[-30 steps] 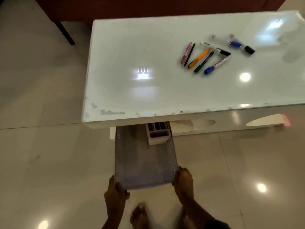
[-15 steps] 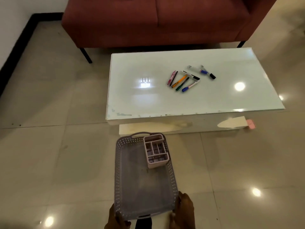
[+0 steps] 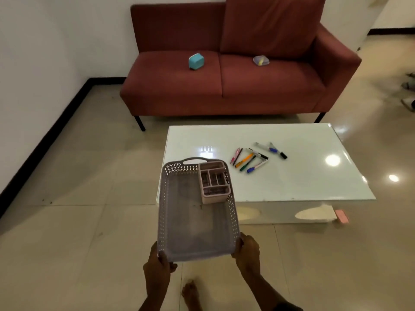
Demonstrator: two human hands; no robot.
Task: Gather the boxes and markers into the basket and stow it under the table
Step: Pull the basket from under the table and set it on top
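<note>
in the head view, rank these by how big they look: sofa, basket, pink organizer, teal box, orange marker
Largest to smallest as they look:
1. red sofa
2. grey basket, though it is held nearer the camera, which enlarges it
3. pink organizer inside the basket
4. teal box, farther off, so its true rank against the organizer is unsure
5. orange marker

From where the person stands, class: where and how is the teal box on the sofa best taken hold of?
Grip the teal box across its two narrower sides, reaching down from above and in front. It stands tilted on the left seat cushion, apart from everything else, so both sides look free. Both hands are occupied.
</note>
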